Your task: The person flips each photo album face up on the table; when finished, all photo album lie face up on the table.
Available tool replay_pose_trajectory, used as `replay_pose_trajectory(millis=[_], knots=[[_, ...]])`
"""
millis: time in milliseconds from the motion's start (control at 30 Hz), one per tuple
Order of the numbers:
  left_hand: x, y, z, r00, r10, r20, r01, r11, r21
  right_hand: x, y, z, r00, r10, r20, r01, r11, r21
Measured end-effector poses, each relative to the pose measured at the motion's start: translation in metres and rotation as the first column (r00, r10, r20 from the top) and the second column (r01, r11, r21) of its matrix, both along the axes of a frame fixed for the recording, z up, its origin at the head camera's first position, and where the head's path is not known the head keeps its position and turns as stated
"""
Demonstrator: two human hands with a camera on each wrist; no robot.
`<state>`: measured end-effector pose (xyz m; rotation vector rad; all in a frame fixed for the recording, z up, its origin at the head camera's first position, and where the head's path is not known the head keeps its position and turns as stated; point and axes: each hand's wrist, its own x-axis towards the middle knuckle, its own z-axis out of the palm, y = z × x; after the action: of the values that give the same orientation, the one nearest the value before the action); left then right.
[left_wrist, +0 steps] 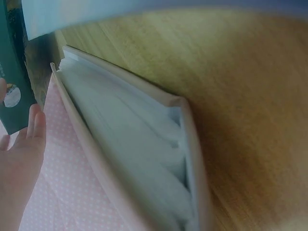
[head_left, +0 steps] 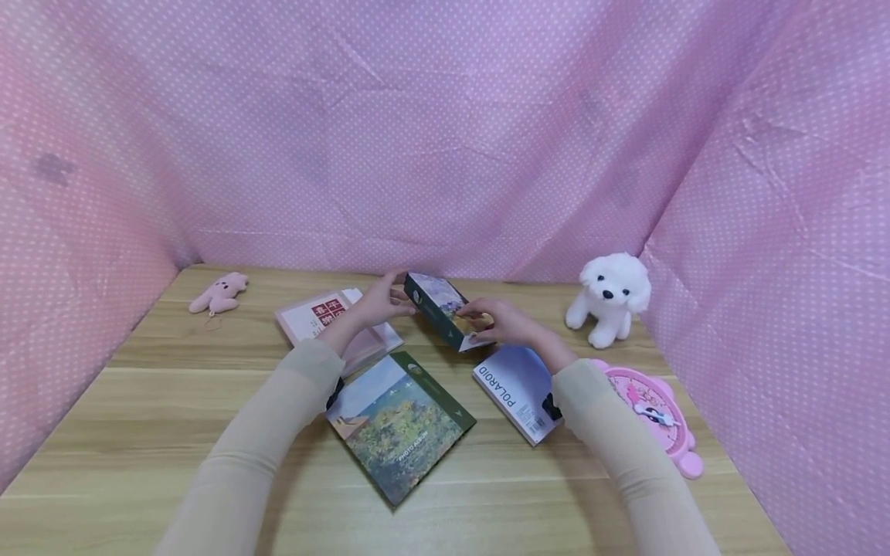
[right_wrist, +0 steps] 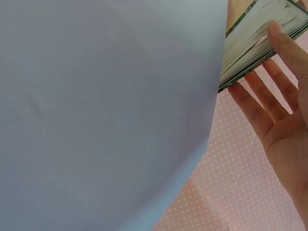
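A small photo album with a dark green spine and a painted cover is held tilted between both hands towards the back of the table. My left hand grips its spine end; in the left wrist view, fingers of that hand lie against the green spine. My right hand holds the other end. In the right wrist view its thumb presses the page edges, with the other fingers along the cover. A larger photo album lies flat in front.
A pale album with red characters lies beneath the left forearm. The POLAROID album lies under the right wrist. A pink clock and white plush dog are at right, a pink plush toy at back left.
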<state>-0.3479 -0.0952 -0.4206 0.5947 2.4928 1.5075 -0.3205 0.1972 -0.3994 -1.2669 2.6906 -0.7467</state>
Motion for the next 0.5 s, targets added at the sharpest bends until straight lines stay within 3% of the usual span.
replay_pose_trajectory(millis=[267,500], knots=[[0.0021,-0.0018,-0.0001,0.998,-0.064,-0.023,0.061,0.994,-0.091,-0.0029,-0.0011,-0.0022,0.999,0.029,-0.036,-0.026,0.997,0.069],[0.0023,-0.0027,0.0015,0.992,-0.118,-0.052,0.109,0.98,-0.165,-0.0029,-0.003,-0.0052,1.0,0.022,-0.021,-0.02,0.994,0.104]])
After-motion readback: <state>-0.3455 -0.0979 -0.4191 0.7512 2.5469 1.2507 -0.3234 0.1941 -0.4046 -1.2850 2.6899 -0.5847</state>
